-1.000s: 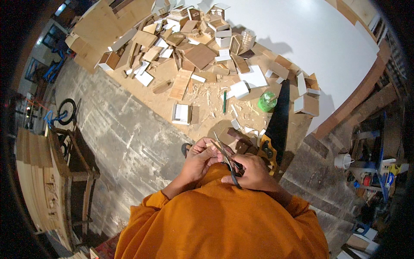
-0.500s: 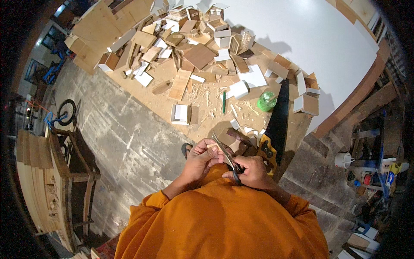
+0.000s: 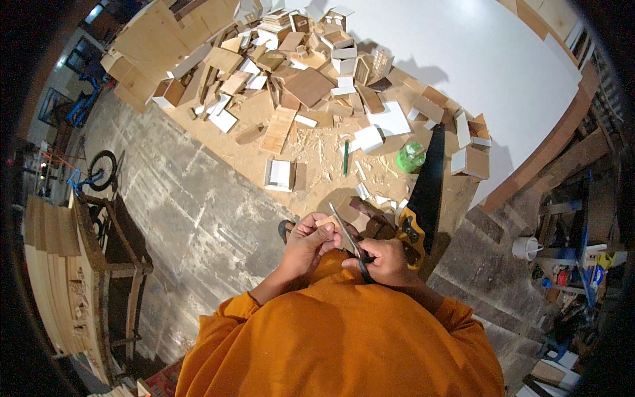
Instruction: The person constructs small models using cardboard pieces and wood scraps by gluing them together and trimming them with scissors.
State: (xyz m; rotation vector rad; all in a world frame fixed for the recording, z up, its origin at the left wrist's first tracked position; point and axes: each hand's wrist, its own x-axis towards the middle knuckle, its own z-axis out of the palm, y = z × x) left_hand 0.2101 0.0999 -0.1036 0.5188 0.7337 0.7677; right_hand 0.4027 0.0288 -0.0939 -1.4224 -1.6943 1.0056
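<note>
Between the thumb and fingers of my left hand (image 3: 305, 243) is a small, thin, tan piece of wood (image 3: 327, 222). My right hand (image 3: 385, 261) grips a pair of scissors (image 3: 348, 233) with dark handles, the blades pointing up and to the left. The blades lie right beside the wood piece, close to my left fingertips; whether they touch it I cannot tell. Both hands are held in front of my orange shirt, at the near edge of the work board.
A handsaw (image 3: 411, 241) with a yellow and black handle lies right of my hands. Beyond are a green plastic cup (image 3: 410, 157), a green pencil (image 3: 345, 157), a small white-edged box (image 3: 280, 175), wood shavings and a heap of wood offcuts (image 3: 307, 86).
The scissor blades have shifted slightly to the right, and more of the wood piece shows at my left fingertips. Both hands keep their grip.
</note>
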